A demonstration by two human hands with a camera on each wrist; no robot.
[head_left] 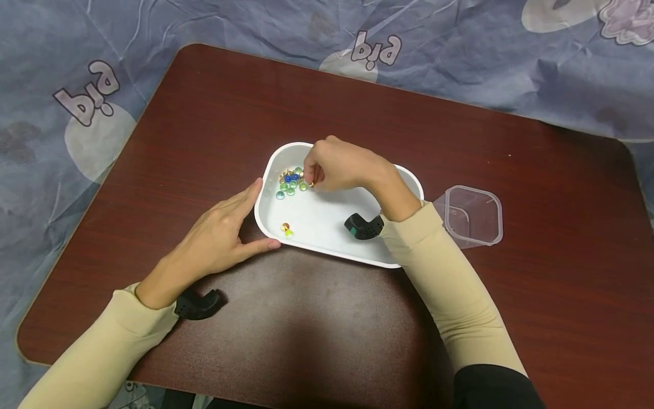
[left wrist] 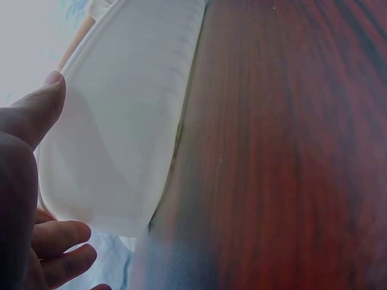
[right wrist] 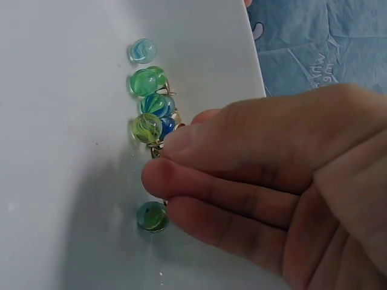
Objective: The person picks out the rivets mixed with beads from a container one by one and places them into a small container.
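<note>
My left hand (head_left: pixel 214 236) steadies a white tray (head_left: pixel 337 238) at its left end, fingers extended along the side and thumb at the near corner. In the left wrist view, the thumb (left wrist: pixel 45 106) lies against the tray's outer wall. My right hand (head_left: pixel 339 165) reaches down into the tray, thumb and fingertips pinching a small gold-coloured metal piece (right wrist: pixel 155 151), mostly hidden by the fingers. Around those fingertips lie several glass marbles (head_left: pixel 290 191), green, blue and clear, mixed with gold-coloured bits. Apart from them, two yellow and red marbles (head_left: pixel 287 230) sit by the near wall.
A clear plastic container (head_left: pixel 474 216) stands just right of the tray, partly behind the right forearm. Both are on a dark red-brown wooden table (head_left: pixel 230 108). Blue-grey printed cloth (head_left: pixel 255 25) lies beyond the table's far edge. Black wrist devices (head_left: pixel 199 305) sit under both wrists.
</note>
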